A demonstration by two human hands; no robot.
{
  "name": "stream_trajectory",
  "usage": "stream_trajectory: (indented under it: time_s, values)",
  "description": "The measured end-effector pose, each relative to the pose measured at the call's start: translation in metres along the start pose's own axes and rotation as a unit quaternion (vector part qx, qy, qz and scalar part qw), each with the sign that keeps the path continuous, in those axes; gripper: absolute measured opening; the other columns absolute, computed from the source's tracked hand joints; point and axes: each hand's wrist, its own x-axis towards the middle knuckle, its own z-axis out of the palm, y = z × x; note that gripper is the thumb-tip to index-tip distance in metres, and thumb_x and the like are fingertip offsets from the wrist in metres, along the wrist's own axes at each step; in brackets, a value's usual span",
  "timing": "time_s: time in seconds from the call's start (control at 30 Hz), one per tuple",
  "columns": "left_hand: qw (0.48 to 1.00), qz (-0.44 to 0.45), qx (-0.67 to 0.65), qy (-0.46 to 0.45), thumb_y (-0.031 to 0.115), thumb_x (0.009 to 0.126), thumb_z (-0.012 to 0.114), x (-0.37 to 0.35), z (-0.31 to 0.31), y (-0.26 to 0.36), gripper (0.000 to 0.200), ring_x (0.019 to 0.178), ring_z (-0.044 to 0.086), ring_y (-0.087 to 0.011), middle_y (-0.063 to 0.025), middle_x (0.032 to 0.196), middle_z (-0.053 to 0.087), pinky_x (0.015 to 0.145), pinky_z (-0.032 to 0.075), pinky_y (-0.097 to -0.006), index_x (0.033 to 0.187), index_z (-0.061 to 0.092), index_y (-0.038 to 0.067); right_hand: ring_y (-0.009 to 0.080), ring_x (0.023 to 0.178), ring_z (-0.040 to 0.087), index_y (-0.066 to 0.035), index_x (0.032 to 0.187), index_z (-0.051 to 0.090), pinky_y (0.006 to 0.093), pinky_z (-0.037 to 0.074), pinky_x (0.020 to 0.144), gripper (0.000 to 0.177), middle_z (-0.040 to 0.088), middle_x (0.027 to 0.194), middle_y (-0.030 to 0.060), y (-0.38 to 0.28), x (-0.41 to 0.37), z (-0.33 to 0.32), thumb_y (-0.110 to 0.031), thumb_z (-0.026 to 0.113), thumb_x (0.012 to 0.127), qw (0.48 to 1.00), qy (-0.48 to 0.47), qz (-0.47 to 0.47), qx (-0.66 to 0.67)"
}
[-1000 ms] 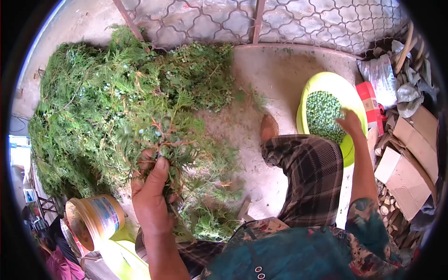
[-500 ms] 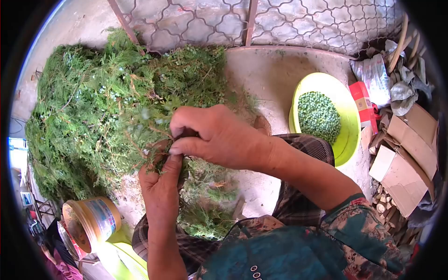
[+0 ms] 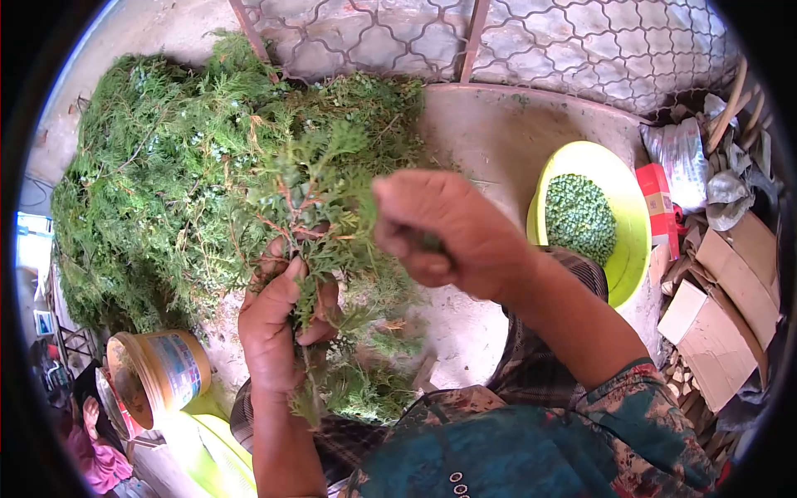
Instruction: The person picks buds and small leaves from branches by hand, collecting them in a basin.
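My left hand [image 3: 274, 336] is closed around the stem of a leafy evergreen sprig [image 3: 300, 207], whose reddish twigs fan out above the thumb. Greenery also hangs down below the fingers. To the right of the sprig, apart from it, my right hand [image 3: 469, 236] is curled with its fingers drawn in, slightly smeared by motion. Something dark green shows inside the curl, and I cannot tell what it is. Behind my left hand spreads a large heap of evergreen branches [image 3: 166, 191] dotted with small pale cones. Small green berry-like cones [image 3: 579, 217] fill part of a yellow-green basin [image 3: 638, 257].
An orange-yellow bucket [image 3: 184, 365] lies tipped at lower left, near another person's hand [image 3: 90, 411]. Cardboard [image 3: 714, 361], a red box [image 3: 656, 199] and plastic bags [image 3: 677, 158] crowd the right side. A metal lattice [image 3: 573, 50] stands along the back wall.
My right hand has pulled away to the right from the left hand and the sprig. The sprig now stands more upright in my left hand, and the view has shifted slightly.
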Motion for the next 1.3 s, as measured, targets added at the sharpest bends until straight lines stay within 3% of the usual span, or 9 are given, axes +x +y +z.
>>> stream_trajectory:
  time_s: [0.13, 0.3, 0.63, 0.7, 0.8, 0.87, 0.97, 1.13, 1.3]
  values:
    - [0.999, 0.002, -0.045, -0.027, 0.018, 0.085, 0.054, -0.003, -0.001, 0.0, 0.034, 0.034, 0.029, -0.0062, -0.0021, 0.057, 0.048, 0.033, 0.021, -0.0188, 0.115, 0.049, 0.004, 0.0024, 0.048, 0.04, -0.006, 0.087, 0.057, 0.0183, 0.03, 0.04, 0.021, 0.052, 0.067, -0.0023, 0.026, 0.007, 0.016, -0.027, 0.053, 0.091, 0.99, 0.093, 0.048, -0.09]
    - [0.995, -0.062, -0.079, 0.024, 0.011, 0.083, 0.055, -0.004, -0.004, 0.001, 0.03, 0.033, 0.03, -0.0062, -0.003, 0.065, 0.054, 0.03, 0.018, -0.018, 0.113, 0.05, 0.012, 0.0002, 0.058, 0.046, -0.01, 0.107, 0.062, 0.0168, 0.031, 0.046, 0.026, 0.06, 0.078, -0.0058, 0.037, 0.009, 0.028, -0.027, 0.056, 0.089, 0.999, 0.003, 0.037, -0.016]
    - [0.991, -0.121, -0.046, 0.028, 0.016, 0.088, 0.051, -0.001, 0.003, 0.004, 0.025, 0.033, 0.03, -0.0043, -0.0019, 0.062, 0.053, 0.03, 0.021, -0.0168, 0.111, 0.051, 0.009, 0.0024, 0.042, 0.032, -0.009, 0.09, 0.055, 0.0194, 0.022, 0.036, 0.02, 0.046, 0.063, -0.0044, 0.031, 0.013, 0.025, -0.028, 0.059, 0.086, 0.991, 0.048, 0.12, 0.038]
    - [0.957, -0.166, -0.234, -0.034, 0.018, 0.091, 0.046, 0.002, -0.016, -0.002, 0.025, 0.034, 0.032, -0.0031, -0.0017, 0.061, 0.052, 0.03, 0.023, -0.0158, 0.111, 0.05, 0.005, 0.0031, 0.04, 0.031, -0.01, 0.091, 0.052, 0.0197, 0.022, 0.034, 0.018, 0.044, 0.063, -0.0047, 0.034, 0.015, 0.02, -0.025, 0.059, 0.085, 0.987, 0.004, 0.136, 0.087]
    - [0.948, -0.124, -0.219, -0.195, 0.018, 0.092, 0.041, 0.011, -0.039, -0.015, 0.024, 0.034, 0.034, -0.0026, -0.0005, 0.055, 0.048, 0.03, 0.026, -0.0146, 0.107, 0.051, 0.002, 0.0034, 0.039, 0.03, -0.011, 0.089, 0.051, 0.0209, 0.022, 0.032, 0.015, 0.043, 0.062, -0.005, 0.032, 0.016, 0.021, -0.024, 0.058, 0.086, 0.984, -0.041, 0.122, 0.126]
    - [0.943, -0.139, -0.256, -0.159, 0.018, 0.093, 0.036, 0.001, -0.011, -0.017, 0.025, 0.034, 0.035, -0.0028, 0.0018, 0.05, 0.046, 0.032, 0.03, -0.0154, 0.101, 0.051, 0.0, 0.0037, 0.039, 0.03, -0.012, 0.088, 0.05, 0.0208, 0.022, 0.032, 0.015, 0.043, 0.062, -0.0044, 0.03, 0.012, 0.025, -0.024, 0.058, 0.086, 0.984, -0.029, 0.12, 0.128]
    - [0.962, -0.079, -0.041, 0.257, 0.02, 0.094, 0.033, 0.0, 0.031, -0.012, 0.024, 0.033, 0.032, -0.0025, 0.0051, 0.047, 0.042, 0.033, 0.031, -0.0168, 0.096, 0.049, 0.002, 0.0041, 0.037, 0.029, -0.01, 0.091, 0.05, 0.0204, 0.022, 0.033, 0.015, 0.044, 0.061, -0.0035, 0.027, 0.009, 0.026, -0.024, 0.055, 0.087, 0.98, -0.018, 0.097, 0.175]
    - [0.944, -0.089, -0.288, -0.133, 0.021, 0.094, 0.036, 0.004, -0.001, -0.009, 0.023, 0.033, 0.029, -0.0016, 0.0072, 0.051, 0.041, 0.033, 0.026, -0.0179, 0.082, 0.049, 0.006, 0.0062, 0.037, 0.029, -0.007, 0.091, 0.05, 0.0201, 0.024, 0.035, 0.021, 0.043, 0.06, 0.0007, 0.029, 0.015, 0.013, -0.027, 0.051, 0.086, 0.964, -0.006, 0.032, 0.264]
    - [0.991, -0.014, -0.131, -0.012, 0.025, 0.092, 0.045, 0.004, 0.007, -0.009, 0.024, 0.036, 0.03, -0.0035, 0.0032, 0.053, 0.041, 0.036, 0.022, -0.0193, 0.077, 0.049, 0.005, 0.0061, 0.043, 0.033, -0.008, 0.082, 0.051, 0.0192, 0.024, 0.039, 0.03, 0.044, 0.064, 0.0003, 0.026, 0.01, 0.019, -0.035, 0.047, 0.093, 0.998, 0.024, 0.003, 0.061]
